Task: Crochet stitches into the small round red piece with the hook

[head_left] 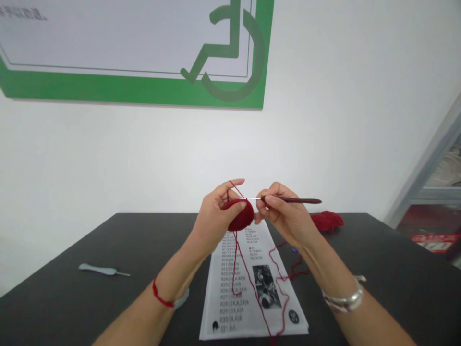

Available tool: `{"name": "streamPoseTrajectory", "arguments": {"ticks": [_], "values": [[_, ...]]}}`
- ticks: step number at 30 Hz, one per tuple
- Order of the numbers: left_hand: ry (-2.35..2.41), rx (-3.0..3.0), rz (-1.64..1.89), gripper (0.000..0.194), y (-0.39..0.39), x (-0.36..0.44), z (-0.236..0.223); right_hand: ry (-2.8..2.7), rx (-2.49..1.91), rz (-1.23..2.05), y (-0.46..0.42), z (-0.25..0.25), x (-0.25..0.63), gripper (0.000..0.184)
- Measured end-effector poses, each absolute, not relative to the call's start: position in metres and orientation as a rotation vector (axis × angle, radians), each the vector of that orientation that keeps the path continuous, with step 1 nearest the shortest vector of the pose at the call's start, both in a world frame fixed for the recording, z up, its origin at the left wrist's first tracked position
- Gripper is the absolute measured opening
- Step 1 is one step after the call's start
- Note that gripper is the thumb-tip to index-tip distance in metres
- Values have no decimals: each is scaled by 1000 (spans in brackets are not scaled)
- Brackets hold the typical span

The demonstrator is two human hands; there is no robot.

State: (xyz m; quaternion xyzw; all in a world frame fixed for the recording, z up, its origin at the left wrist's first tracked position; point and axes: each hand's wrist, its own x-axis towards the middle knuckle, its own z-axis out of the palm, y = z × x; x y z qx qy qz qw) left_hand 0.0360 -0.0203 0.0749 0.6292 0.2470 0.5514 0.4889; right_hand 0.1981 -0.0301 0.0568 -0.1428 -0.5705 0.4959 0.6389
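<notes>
My left hand (220,211) pinches a small rounded piece of red crochet work (242,220), thumb on its front. Red yarn (236,183) loops over the raised left index finger. My right hand (283,207) grips a crochet hook (300,200) by its dark red handle, held level. The hook's thin metal shaft reaches left to the top edge of the crochet piece; whether its tip sits inside a stitch is too small to tell. Two red strands hang from the piece over a printed pattern sheet (230,331) lying on the table beneath both hands.
On the black table (144,240), a second hook with a pale grey handle (98,269) lies at left. A red yarn ball (327,221) rests behind my right forearm, its strand trailing across the sheet. A green-framed sign (144,89) hangs on the white wall; shelving stands at right.
</notes>
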Motion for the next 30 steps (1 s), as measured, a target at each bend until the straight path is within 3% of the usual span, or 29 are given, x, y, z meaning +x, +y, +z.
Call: {"name": "streamPoseTrajectory", "arguments": {"ticks": [8, 20, 30], "values": [[434, 1366, 1189, 42, -16, 31, 77, -1385, -255, 915, -28, 55, 199, 14], [504, 1414, 1290, 39, -19, 33, 77, -1550, -403, 635, -33, 53, 209, 10], [608, 1425, 1448, 37, -26, 41, 75, -1799, -586, -53, -46, 51, 195, 15]]}}
